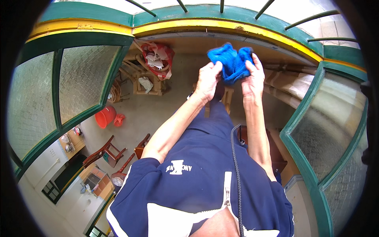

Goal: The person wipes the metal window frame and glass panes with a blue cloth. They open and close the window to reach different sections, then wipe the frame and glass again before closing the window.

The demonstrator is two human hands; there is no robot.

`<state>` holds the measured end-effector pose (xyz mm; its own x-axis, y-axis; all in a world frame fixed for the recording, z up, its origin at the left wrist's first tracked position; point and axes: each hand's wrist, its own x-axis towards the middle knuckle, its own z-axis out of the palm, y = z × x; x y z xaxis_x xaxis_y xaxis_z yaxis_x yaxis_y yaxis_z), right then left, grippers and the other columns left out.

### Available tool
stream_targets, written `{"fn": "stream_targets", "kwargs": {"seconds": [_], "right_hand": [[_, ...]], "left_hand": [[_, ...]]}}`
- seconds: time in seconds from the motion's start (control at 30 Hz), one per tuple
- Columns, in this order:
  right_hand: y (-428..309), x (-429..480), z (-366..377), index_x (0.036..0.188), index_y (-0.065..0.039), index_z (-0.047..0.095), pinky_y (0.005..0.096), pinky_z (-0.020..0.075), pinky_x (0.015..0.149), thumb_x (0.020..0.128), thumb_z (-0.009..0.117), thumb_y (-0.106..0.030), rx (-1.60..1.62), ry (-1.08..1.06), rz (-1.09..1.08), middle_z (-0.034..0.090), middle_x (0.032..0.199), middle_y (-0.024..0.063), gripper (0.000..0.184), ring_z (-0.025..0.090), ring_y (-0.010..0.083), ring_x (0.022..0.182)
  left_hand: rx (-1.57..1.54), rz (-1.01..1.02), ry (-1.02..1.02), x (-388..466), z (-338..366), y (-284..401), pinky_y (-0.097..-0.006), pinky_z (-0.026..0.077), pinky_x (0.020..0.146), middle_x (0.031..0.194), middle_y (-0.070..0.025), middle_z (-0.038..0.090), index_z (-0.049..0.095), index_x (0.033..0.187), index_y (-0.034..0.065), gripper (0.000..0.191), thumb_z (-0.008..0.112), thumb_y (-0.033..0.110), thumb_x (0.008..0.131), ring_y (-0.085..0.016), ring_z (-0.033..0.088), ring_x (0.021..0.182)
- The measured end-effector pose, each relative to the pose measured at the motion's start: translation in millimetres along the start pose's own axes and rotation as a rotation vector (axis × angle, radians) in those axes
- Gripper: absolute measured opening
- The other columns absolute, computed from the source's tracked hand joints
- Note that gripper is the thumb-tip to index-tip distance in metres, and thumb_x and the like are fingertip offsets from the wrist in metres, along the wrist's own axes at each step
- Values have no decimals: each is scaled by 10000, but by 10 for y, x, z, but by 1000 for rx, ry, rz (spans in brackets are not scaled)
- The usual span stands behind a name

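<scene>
Both hands are raised in front of me with a bunched blue cloth (232, 63) stretched between them. My left hand (208, 80) pinches its left edge between thumb and fingers. The right edge is gripped by my right hand (254, 78), palm turned towards me. Folds hide how large the cloth is. Just beyond it run the yellow and green window frame (225, 24) and several dark green bars (222, 6).
Textured-glass casements stand swung inward, a left one (88, 83) and a right one (334, 127). Below are a bamboo chair (148, 84), a red bag (167, 59) with cloths, a red bucket (105, 116) and a wooden chair (108, 151). A checked curtain (288, 80) hangs at right.
</scene>
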<state>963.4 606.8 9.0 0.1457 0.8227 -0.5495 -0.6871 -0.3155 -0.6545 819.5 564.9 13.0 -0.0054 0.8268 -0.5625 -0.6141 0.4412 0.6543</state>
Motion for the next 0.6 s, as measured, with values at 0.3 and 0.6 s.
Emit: {"fn": "stream_targets", "kwargs": {"seconds": [0.3, 0.6], "right_hand": [[97, -131, -490, 1396, -114, 404, 555, 353, 1081, 886, 546, -35, 304, -105, 244, 494, 1356, 120, 535, 477, 312, 1260], [441, -435, -714, 1259, -55, 525, 330, 537, 743, 897, 650, -188, -328, -100, 398, 640, 1062, 90, 405, 649, 190, 851]], "left_hand": [[-530, -49, -178, 16, -74, 318, -509, 296, 1106, 1352, -139, 520, 454, 1360, 75, 480, 530, 289, 937, -313, 459, 1275], [-556, -99, -245, -138, -108, 468, -524, 241, 1139, 1409, -149, 478, 441, 1380, 53, 525, 548, 282, 920, -330, 417, 1319]]}}
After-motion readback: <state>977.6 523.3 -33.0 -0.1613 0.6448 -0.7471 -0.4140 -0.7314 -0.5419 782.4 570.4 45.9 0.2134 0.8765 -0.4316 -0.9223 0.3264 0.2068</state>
